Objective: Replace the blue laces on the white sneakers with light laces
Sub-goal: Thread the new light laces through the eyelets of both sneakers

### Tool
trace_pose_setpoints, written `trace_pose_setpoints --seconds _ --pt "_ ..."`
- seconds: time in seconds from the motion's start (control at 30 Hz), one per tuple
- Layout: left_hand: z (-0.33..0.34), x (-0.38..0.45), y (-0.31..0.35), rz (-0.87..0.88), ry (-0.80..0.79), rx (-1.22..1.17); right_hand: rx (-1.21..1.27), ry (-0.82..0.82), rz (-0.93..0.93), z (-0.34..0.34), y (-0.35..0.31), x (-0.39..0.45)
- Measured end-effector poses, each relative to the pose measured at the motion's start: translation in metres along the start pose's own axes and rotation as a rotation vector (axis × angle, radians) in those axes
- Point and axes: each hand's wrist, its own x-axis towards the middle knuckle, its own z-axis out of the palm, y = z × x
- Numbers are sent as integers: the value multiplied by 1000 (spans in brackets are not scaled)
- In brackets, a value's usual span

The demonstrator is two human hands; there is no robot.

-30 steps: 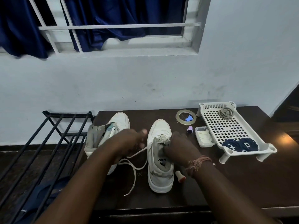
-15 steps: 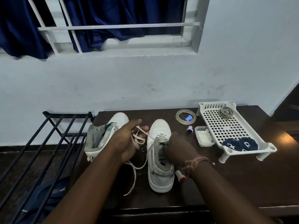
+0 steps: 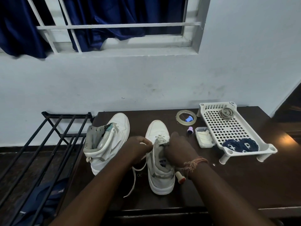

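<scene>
Light lace (image 3: 136, 173) pinched in left hand (image 3: 138, 148), right hand (image 3: 177, 150) gripping the sneaker (image 3: 160, 159) collar on tabletop (image 3: 228, 185).

Right hand (image 3: 178, 150) covers the right sneaker's (image 3: 160, 160) upper eyelets; lace (image 3: 132, 180) end inside left hand (image 3: 138, 149) concealed.

At the centre of my frame, my left hand (image 3: 138, 148) pinches the light lace (image 3: 136, 175) just beside the right-hand white sneaker (image 3: 160, 168), whose loose end trails toward the lower edge of the dark table (image 3: 244, 185). My right hand (image 3: 178, 150) grips that sneaker's collar. The other sneaker (image 3: 108, 142) stands unlaced to the left. At right, the white perforated tray (image 3: 228, 128) holds coiled blue laces (image 3: 241, 145).
</scene>
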Motion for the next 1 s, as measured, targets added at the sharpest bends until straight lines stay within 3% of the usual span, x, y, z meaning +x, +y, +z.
trace_pose_setpoints --seconds 0.2,0.3,0.5,0.57,0.63,0.7,0.8,0.9,1.0 --pt "0 -6 9 58 -41 304 1 15 -17 0 -1 -1" --pt "-5 -7 15 88 -30 308 4 15 -16 0 0 0" --pt "-26 -11 33 200 125 -161 57 58 -85 -8 -1 0" --pt "-36 -14 39 186 88 -422 184 200 -192 -14 -6 1" --pt "-41 -18 47 168 -45 -697 334 319 -323 -18 -15 -2" --pt "-43 -23 54 185 -202 -948 526 270 -383 -22 -26 -10" --pt "-46 -26 60 215 -335 -1213 859 11 -324 -27 -38 -19" --pt "-46 -24 59 167 -328 -1386 978 -141 -283 -30 -37 -19" --pt "-51 -17 51 87 -215 -1550 1018 -42 -265 -35 -30 -13"
